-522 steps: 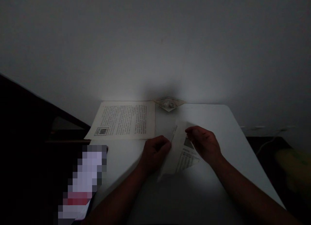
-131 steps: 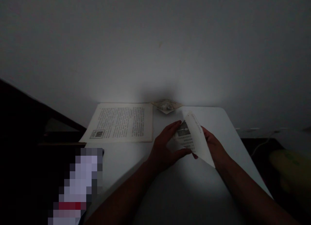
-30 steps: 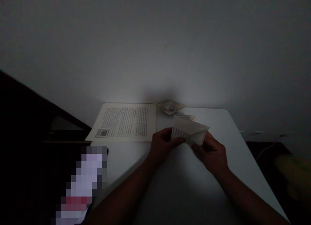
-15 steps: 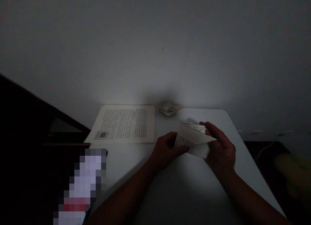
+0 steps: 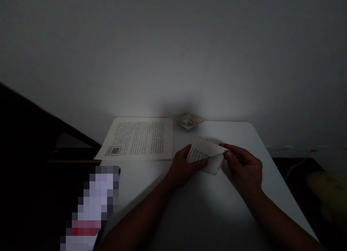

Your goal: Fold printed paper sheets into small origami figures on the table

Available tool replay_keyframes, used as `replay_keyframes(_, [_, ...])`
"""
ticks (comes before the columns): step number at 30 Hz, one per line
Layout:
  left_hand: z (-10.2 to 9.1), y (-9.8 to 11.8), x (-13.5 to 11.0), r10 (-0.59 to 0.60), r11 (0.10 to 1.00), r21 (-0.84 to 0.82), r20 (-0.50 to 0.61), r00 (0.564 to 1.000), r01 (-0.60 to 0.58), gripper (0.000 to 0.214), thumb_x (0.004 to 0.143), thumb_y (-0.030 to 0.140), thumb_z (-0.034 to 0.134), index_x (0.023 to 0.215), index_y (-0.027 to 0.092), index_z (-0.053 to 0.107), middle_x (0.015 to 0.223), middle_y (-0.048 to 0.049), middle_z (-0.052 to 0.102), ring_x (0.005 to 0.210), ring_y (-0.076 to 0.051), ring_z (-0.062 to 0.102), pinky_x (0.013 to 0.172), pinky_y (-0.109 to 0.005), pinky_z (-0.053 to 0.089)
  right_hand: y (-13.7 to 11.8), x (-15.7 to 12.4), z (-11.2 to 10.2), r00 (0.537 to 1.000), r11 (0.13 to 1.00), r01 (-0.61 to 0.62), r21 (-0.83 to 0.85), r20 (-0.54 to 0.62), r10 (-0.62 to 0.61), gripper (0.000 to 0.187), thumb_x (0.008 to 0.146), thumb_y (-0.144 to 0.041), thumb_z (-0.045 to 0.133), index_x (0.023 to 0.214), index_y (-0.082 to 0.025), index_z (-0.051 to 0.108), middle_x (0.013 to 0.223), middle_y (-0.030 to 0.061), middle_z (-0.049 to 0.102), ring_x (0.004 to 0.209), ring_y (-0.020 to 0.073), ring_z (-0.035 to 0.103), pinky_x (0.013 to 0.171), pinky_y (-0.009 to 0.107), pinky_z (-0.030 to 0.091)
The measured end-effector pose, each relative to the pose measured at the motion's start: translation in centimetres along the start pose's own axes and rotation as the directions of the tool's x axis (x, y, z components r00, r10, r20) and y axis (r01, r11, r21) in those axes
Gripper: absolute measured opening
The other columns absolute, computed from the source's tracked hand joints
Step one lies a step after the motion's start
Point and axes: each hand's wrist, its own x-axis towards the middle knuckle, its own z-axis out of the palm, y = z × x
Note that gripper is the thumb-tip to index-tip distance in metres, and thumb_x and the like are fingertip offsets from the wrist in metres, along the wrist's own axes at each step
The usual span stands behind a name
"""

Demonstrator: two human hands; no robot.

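Note:
A folded sheet of printed paper (image 5: 202, 150) is held between my two hands above the white table. My left hand (image 5: 185, 166) grips its left side, with the thumb lying across the near face. At the paper's right corner, my right hand (image 5: 241, 166) pinches the edge between thumb and fingers. One plain flap lies over the printed part along the upper side. The fingers behind the paper are partly hidden. Beyond my hands, a folded paper piece (image 5: 188, 121) with pointed ends stands at the table's back edge.
A stack of printed sheets (image 5: 141, 141) with a square code lies at the back left of the white table (image 5: 217, 207). A pixelated, bright object (image 5: 92, 204) is at the left edge. The wall (image 5: 173, 56) rises right behind the table.
My right hand has closed from spread fingers to a pinch on the paper's right corner. The raised flap now lies flatter, and the paper has shifted slightly left.

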Motion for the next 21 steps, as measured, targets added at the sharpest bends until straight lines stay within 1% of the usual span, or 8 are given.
replay_keyframes(4, [-0.12,0.15,0.04,-0.067,0.997,-0.029,0.013,0.998,0.067,0.046,0.064,0.039,0.078,0.100,0.013,0.066,0.091,-0.0079,0.071,0.078,-0.020,0.064,0.067,-0.028,0.048,0.09,0.11,-0.17,0.999,1.000,0.021,0.008,0.035,-0.021,0.018,0.075,-0.025,0.072,0.093,-0.025,0.073,0.093,0.0035,0.075,0.063,0.0132,0.065,0.059,0.024,0.054])
replay_keyframes(8, [-0.37,0.00,0.03,-0.074,0.997,-0.029,0.031,0.997,0.075,0.042,0.065,0.040,0.077,0.097,0.014,0.070,0.089,-0.0069,0.072,0.077,-0.019,0.065,0.067,-0.027,0.048,0.06,0.07,-0.30,0.996,0.999,0.045,0.030,0.081,-0.047,0.021,0.075,-0.023,0.071,0.095,-0.028,0.073,0.090,0.0011,0.074,0.063,0.0118,0.065,0.058,0.022,0.052])
replay_keyframes(11, [-0.54,-0.24,0.04,-0.085,0.996,-0.037,0.058,0.995,0.087,0.039,0.065,0.039,0.077,0.095,0.015,0.071,0.088,-0.0062,0.072,0.076,-0.019,0.065,0.066,-0.026,0.048,-0.33,0.01,-0.29,0.992,0.997,0.059,0.049,0.108,-0.064,0.021,0.075,-0.022,0.070,0.094,-0.029,0.073,0.087,0.0005,0.073,0.062,0.0116,0.064,0.054,0.021,0.051])
replay_keyframes(16, [-0.77,-0.54,0.11,-0.106,0.993,-0.046,0.080,0.991,0.109,0.039,0.065,0.039,0.078,0.092,0.013,0.072,0.084,-0.0064,0.072,0.072,-0.017,0.064,0.065,-0.026,0.047,-0.83,-0.04,-0.27,0.991,0.996,0.080,0.030,0.102,-0.083,0.022,0.070,-0.017,0.072,0.089,-0.029,0.075,0.078,-0.0014,0.072,0.054,0.0094,0.062,0.047,0.018,0.048])
replay_keyframes(21, [-0.90,-0.70,0.11,-0.116,0.990,-0.069,0.101,0.988,0.123,0.037,0.065,0.040,0.077,0.091,0.013,0.072,0.081,-0.0056,0.071,0.068,-0.015,0.062,0.063,-0.025,0.045,-0.43,0.09,-0.36,0.988,0.995,0.092,0.030,0.119,-0.095,0.024,0.069,-0.015,0.073,0.088,-0.030,0.075,0.081,-0.0008,0.072,0.057,0.0101,0.064,0.049,0.019,0.051])
